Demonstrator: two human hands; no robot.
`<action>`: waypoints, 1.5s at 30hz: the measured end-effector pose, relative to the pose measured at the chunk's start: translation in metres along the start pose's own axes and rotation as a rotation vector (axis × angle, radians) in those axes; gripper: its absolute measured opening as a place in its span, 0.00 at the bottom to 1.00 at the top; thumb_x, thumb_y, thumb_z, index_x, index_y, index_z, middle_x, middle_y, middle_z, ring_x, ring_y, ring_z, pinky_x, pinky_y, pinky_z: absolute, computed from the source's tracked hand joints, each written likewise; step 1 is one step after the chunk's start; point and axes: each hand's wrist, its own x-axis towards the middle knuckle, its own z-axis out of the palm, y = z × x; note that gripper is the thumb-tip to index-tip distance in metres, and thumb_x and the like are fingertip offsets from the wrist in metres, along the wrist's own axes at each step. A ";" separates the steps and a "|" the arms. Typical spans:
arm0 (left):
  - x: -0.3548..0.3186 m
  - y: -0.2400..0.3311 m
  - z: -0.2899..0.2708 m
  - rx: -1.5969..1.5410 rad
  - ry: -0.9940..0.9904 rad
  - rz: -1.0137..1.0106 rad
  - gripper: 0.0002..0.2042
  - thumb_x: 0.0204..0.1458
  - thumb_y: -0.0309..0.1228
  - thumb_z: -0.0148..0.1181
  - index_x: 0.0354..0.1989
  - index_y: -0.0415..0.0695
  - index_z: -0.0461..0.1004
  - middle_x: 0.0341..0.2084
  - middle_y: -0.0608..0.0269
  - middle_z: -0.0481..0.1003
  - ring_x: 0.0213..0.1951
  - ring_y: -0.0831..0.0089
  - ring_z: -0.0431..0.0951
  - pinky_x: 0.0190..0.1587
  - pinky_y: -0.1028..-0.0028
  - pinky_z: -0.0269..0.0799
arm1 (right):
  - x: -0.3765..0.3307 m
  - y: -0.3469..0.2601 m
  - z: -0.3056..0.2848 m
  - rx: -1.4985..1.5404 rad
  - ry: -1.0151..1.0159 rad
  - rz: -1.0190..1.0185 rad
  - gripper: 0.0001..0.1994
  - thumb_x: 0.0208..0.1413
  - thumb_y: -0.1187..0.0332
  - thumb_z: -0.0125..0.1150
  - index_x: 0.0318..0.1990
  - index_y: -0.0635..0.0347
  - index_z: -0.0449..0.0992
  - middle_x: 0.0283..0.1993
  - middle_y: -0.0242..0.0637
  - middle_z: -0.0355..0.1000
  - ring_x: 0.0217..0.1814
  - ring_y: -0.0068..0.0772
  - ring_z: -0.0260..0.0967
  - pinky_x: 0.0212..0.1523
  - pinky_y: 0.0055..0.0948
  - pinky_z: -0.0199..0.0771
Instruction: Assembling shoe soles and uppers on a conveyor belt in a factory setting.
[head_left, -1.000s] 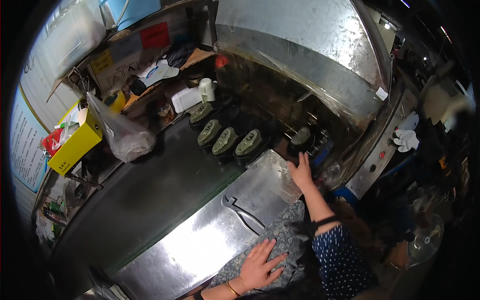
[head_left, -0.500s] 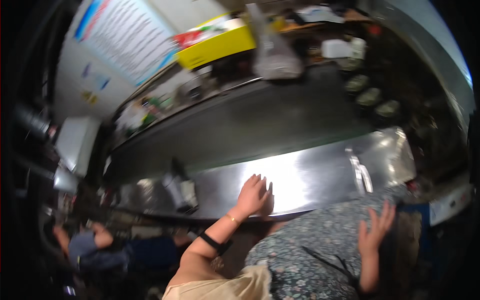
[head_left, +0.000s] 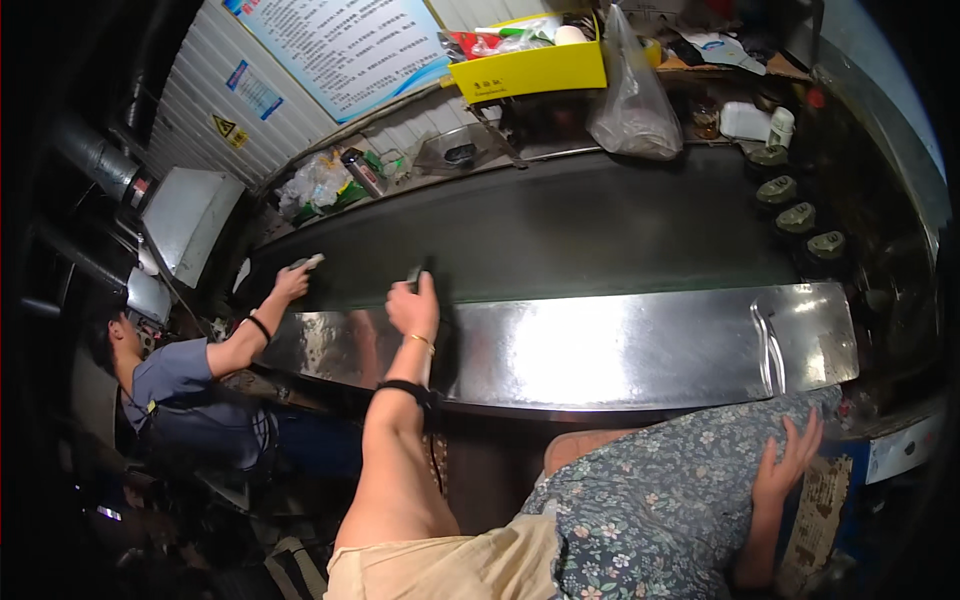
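Your left hand [head_left: 413, 308] is closed around a small dark piece [head_left: 414, 276], kind unclear, at the near edge of the dark conveyor belt [head_left: 600, 225], while your right hand [head_left: 790, 462] lies open and flat on flowered cloth [head_left: 660, 500] below the steel apron [head_left: 620, 345]. Risk, as a judgement: a moving belt could drag the piece or your fingers along, since the grip sits right at the belt's edge. A co-worker's hand [head_left: 292, 283] works the same edge further left; yellow bin [head_left: 530, 68], plastic bag [head_left: 630, 105] and wall poster [head_left: 345, 45] line the far side of a dim workshop.
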 end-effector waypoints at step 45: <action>-0.258 0.109 -0.140 -1.766 -1.951 -0.450 0.32 0.50 0.29 0.58 0.65 0.32 0.58 0.54 0.43 0.71 0.50 0.58 0.79 0.58 0.65 0.74 | 0.033 0.042 -0.034 0.975 -0.027 0.118 0.26 0.65 0.64 0.52 0.68 0.61 0.58 0.75 0.43 0.50 0.72 0.48 0.54 0.71 0.46 0.49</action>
